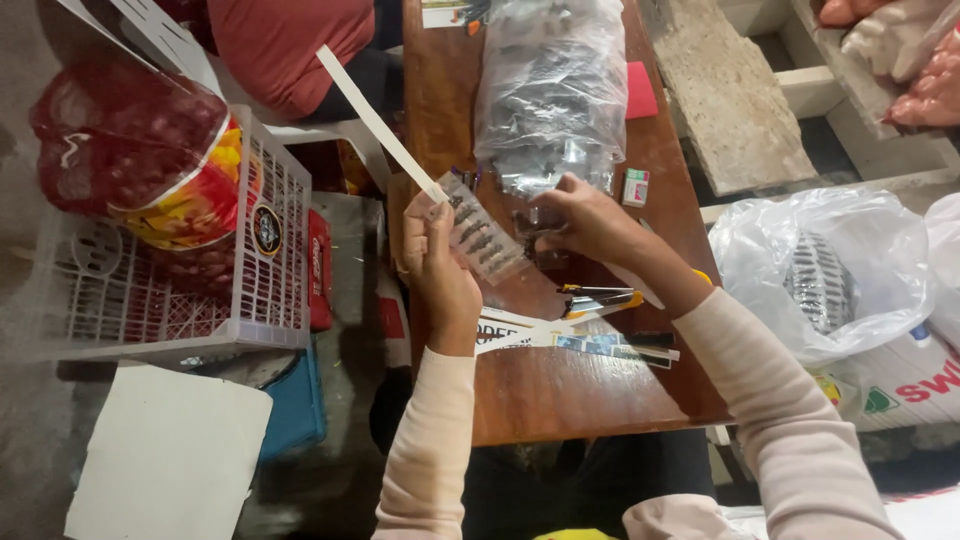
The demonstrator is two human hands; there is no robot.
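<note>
Brown wooden table (560, 390), cluttered. Left hand (437, 262) fingers pinch a small clear packet (480, 232) holding a few dark pieces; right hand (585, 218) fingers pinched at large bag (552, 85). Packet looks partly filled; bulk remains.

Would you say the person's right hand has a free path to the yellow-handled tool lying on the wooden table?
Probably yes: the yellow-handled tool lies uncovered on the wooden table, just below the right hand, with nothing between them.

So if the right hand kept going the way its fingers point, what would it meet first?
Probably the small clear packet held up by the left hand; the right hand points left toward its edge and looks nearly touching, though depth is unclear.
</note>
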